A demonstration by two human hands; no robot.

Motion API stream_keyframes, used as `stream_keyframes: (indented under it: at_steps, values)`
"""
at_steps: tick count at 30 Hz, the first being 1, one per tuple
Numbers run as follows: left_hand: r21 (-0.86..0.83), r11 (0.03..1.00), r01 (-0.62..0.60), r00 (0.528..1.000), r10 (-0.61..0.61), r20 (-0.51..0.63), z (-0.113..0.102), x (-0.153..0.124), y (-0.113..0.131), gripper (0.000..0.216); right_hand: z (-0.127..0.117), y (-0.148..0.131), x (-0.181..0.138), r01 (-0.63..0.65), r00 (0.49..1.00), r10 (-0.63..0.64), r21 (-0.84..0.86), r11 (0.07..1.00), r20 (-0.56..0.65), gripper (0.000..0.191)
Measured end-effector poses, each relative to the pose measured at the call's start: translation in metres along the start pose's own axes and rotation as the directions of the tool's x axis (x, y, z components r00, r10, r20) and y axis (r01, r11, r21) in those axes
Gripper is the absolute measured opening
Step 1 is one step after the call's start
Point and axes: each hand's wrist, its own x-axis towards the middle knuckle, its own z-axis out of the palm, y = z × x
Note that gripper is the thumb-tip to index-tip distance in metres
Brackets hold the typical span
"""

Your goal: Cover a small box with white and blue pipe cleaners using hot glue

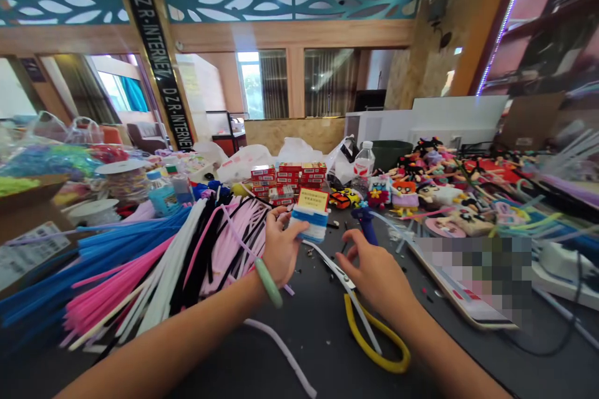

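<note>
Dark table (pixel 337 374) — yellow-handled scissors (pixel 347 282), pipe cleaners (pixel 159 274), red boxes (pixel 289 169)

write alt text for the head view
The person's left hand holds a small box banded in blue and white over a dark table; the right hand hovers near yellow-handled scissors. Fuzzy stems lie left, small dolls right, stacked red boxes beyond.

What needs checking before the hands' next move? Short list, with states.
1. Left hand has a secure-looking grip on the wrapped box: ok, held by thumb and fingers.
2. Right hand free: ok, appears to hold nothing.
3. Scissors unobstructed: not ok, a pale stem runs across them.
4. Black table free of scraps: not ok, small bits lie near the hands.
5. Right hand clear of the blue tool: cannot tell, contact unclear.
</note>
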Motion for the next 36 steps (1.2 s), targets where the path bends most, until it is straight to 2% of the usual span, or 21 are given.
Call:
stream_keyframes:
  at_steps: [3, 6, 8, 11, 14, 19, 24, 26, 28, 31, 33, 36]
  values:
    - [-0.007, 1.000, 0.019, 1.000, -0.019, -0.004, -0.005, 0.018, 0.003, 0.050, 0.004, 0.002, 0.000, -0.025, 0.994, 0.036, -0.100, 0.995, 0.104, 0.017]
    - [-0.001, 0.998, 0.063, 0.998, -0.063, -0.028, -0.014, 0.033, 0.001, 0.042, 0.013, 0.002, -0.001, -0.011, 0.984, 0.038, -0.153, 0.988, 0.172, 0.022]
    - [0.010, 0.995, 0.103, 0.994, -0.103, -0.046, -0.020, 0.039, -0.002, 0.036, 0.017, 0.002, -0.002, -0.006, 0.983, 0.036, -0.164, 0.986, 0.180, 0.026]
    - [0.025, 0.990, 0.141, 0.989, -0.140, -0.041, -0.027, 0.042, -0.003, 0.028, 0.017, 0.002, -0.003, -0.007, 0.988, 0.031, -0.154, 0.988, 0.150, 0.017]
    - [0.030, 0.988, 0.155, 0.988, -0.154, -0.025, -0.031, 0.043, 0.000, 0.018, 0.012, 0.004, -0.003, -0.014, 0.996, 0.024, -0.118, 0.993, 0.089, 0.013]
    - [0.061, 0.978, 0.198, 0.977, -0.192, -0.094, -0.035, 0.047, 0.004, 0.016, 0.004, 0.010, 0.001, -0.034, 0.999, 0.033, -0.033, 0.999, -0.027, 0.012]
    - [0.101, 0.965, 0.242, 0.966, -0.231, -0.113, -0.035, 0.049, 0.002, 0.010, -0.002, 0.010, -0.003, -0.099, 0.976, 0.109, 0.062, 0.993, -0.190, 0.026]
    - [0.124, 0.958, 0.258, 0.964, -0.247, -0.099, -0.035, 0.049, 0.001, 0.008, -0.004, 0.008, -0.006, -0.073, 0.962, 0.088, 0.066, 0.995, -0.257, 0.032]
    - [0.153, 0.951, 0.267, 0.963, -0.257, -0.079, -0.035, 0.050, 0.001, 0.009, -0.005, 0.007, -0.009, 0.010, 0.930, 0.016, 0.071, 0.997, -0.368, 0.035]
    - [0.202, 0.941, 0.270, 0.963, -0.265, -0.053, -0.037, 0.050, 0.001, 0.010, -0.007, 0.006, -0.012, 0.109, 0.855, -0.050, 0.084, 0.991, -0.517, 0.031]
    - [0.230, 0.934, 0.275, 0.961, -0.274, -0.036, -0.037, 0.050, 0.001, 0.010, -0.009, 0.005, -0.013, 0.128, 0.820, -0.048, 0.101, 0.987, -0.571, 0.028]
    - [0.267, 0.919, 0.291, 0.951, -0.308, 0.024, -0.036, 0.047, 0.001, 0.010, -0.015, 0.003, -0.015, 0.159, 0.793, -0.018, 0.179, 0.971, -0.609, 0.025]
